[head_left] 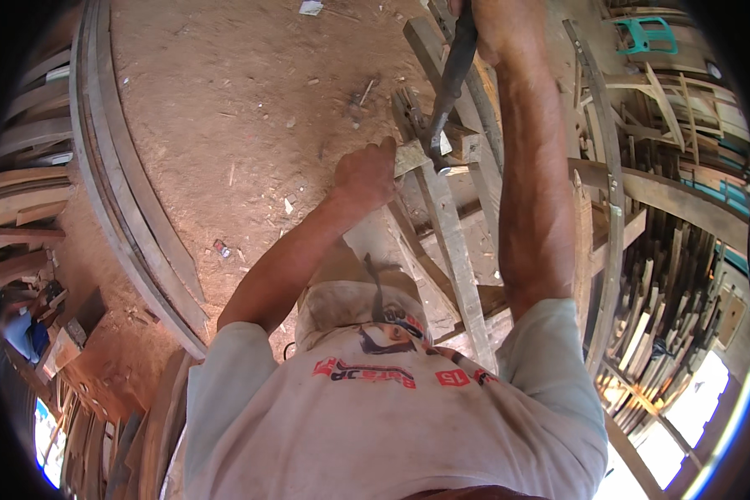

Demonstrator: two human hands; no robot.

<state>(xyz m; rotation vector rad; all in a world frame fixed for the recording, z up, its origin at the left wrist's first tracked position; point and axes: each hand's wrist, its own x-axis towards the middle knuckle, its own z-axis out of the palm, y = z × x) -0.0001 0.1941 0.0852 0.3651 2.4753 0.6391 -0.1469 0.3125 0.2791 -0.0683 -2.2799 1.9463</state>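
Observation:
My right hand (496,33) is at the top of the view, wrapped round the dark handle of a hammer (450,87). The hammer slants down, its head with a shiny face resting at or just above a wooden joint. My left hand (365,177) is closed at the end of a short wooden piece (410,157), beside the hammer head. Its fingertips are partly hidden. Under the joint, a long pale wooden bar (454,250) runs toward my body. A second wood end (471,148) lies just right of the hammer head.
Long boards (133,183) lie on the dirt floor (225,100) at left, with stacked planks (33,196) beyond. Upright timber strips (650,317) crowd the right side, behind a thick beam (683,208). A turquoise plastic stool (648,36) is at the far right.

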